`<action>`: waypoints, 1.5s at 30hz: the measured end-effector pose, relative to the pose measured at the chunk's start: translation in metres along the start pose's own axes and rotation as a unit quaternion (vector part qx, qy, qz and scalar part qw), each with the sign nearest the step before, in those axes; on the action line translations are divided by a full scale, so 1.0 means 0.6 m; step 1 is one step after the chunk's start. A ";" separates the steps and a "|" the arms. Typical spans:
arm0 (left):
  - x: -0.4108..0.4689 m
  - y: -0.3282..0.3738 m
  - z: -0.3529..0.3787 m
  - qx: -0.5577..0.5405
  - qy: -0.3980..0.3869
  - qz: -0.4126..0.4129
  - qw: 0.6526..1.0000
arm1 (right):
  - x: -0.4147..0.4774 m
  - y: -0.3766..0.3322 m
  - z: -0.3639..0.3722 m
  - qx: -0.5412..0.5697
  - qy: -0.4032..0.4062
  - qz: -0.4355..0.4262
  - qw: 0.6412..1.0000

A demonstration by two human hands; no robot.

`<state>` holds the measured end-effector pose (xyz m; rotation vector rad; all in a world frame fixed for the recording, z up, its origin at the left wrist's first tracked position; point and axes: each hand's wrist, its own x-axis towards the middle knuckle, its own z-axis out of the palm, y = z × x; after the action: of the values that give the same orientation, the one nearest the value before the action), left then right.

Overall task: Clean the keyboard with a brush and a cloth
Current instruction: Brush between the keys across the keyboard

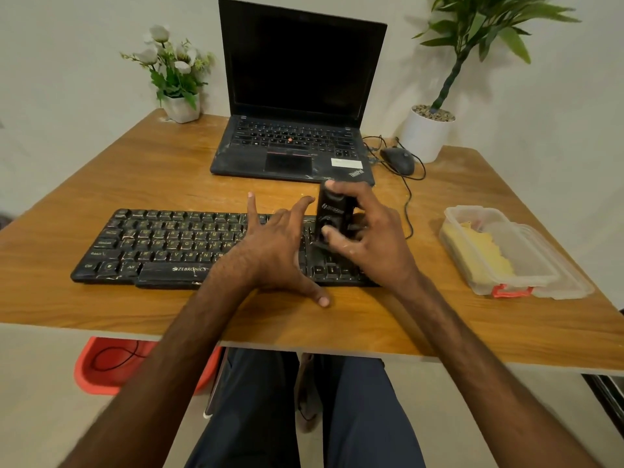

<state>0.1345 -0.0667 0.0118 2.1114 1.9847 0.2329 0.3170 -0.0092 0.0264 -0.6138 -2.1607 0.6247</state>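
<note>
Hands are meeting over the right half of the keyboard [162, 244]. The left hand [273, 251] is lying wide open, its fingers straight and splayed. Its palm is hovering over or resting on the keys, I cannot tell which, and its thumb is touching the table [135, 309] just in front of the keyboard's near edge. It is holding nothing. The right hand [368, 238] is gripping a black brush [332, 211], with the fingers curled round its far side and the thumb pressing on its front. The brush is standing upright with its lower end down among the keys just above the arrow keys; its bristles are hidden.

The keyboard is lying across the middle of the table, parallel to the near edge and just in front of an open laptop [297, 96] with a dark screen. It is black, and pale specks and crumbs are showing on and between its keys, most thickly on the left half. White lettering is running along its front edge.

A clear plastic box [526, 265] is sitting well to the right, holding a yellow cloth [479, 251]. A mouse [398, 160] is lying beside the laptop.
</note>
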 end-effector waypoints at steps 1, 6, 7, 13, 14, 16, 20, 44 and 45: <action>0.000 -0.002 0.001 -0.001 0.004 0.010 1.000 | -0.010 -0.007 0.007 0.013 -0.022 -0.006 1.000; -0.002 0.000 0.001 -0.007 0.007 0.003 1.000 | -0.011 0.011 -0.007 -0.014 -0.004 -0.011 1.000; -0.002 0.002 0.000 -0.006 0.005 -0.004 1.000 | -0.003 0.021 -0.019 -0.019 0.026 0.013 0.999; 0.001 -0.005 0.005 0.006 0.010 0.006 1.000 | -0.020 -0.003 0.007 0.061 -0.010 0.029 0.998; 0.001 -0.007 0.007 0.010 0.015 0.013 1.000 | -0.025 -0.006 0.015 0.059 -0.028 0.015 0.998; -0.001 -0.007 0.007 0.013 0.015 0.012 1.000 | -0.014 0.000 0.014 0.028 -0.019 0.001 0.999; -0.004 -0.001 0.002 0.009 0.009 -0.001 1.000 | 0.023 0.031 -0.019 -0.044 0.056 0.030 0.997; -0.005 0.001 -0.002 0.004 0.005 -0.005 1.000 | -0.007 0.019 -0.022 0.026 0.055 0.041 0.997; -0.004 -0.002 0.001 0.005 0.008 -0.002 1.000 | -0.012 0.011 -0.010 0.044 0.032 0.034 0.998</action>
<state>0.1334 -0.0691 0.0113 2.1190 2.0019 0.2390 0.3276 -0.0074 0.0220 -0.6527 -2.0493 0.7232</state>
